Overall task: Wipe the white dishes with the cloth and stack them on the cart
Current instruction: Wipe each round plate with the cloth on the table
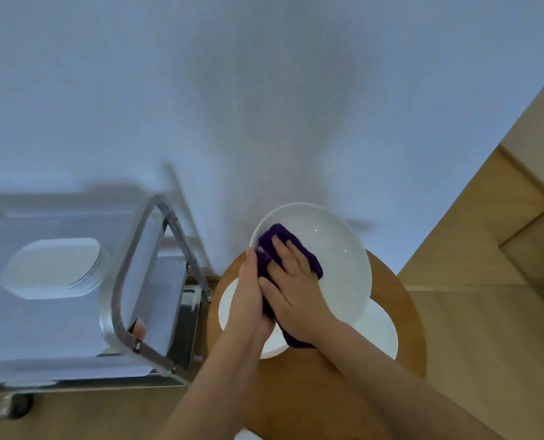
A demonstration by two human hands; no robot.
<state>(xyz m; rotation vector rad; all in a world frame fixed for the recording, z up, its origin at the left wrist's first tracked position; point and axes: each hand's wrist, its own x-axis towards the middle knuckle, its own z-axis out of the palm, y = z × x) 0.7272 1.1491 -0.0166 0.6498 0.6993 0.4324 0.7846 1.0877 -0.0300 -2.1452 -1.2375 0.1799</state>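
A round white dish [337,255] is held tilted above a round wooden stool [404,315]. My left hand [248,300] grips its left rim from the side. My right hand [292,284] lies flat with straight fingers on a purple cloth [283,239], pressing it against the dish's inner face. Under the held dish more white dishes [378,331] lie on the stool. On the cart's top shelf [57,328] at the left stands a stack of several white rounded-square plates [54,268].
The cart's metal handle frame [156,281] rises between the plate stack and the stool. A cart wheel [18,404] shows at the lower left. A white wall fills the back, with wooden floor [486,312] at the right.
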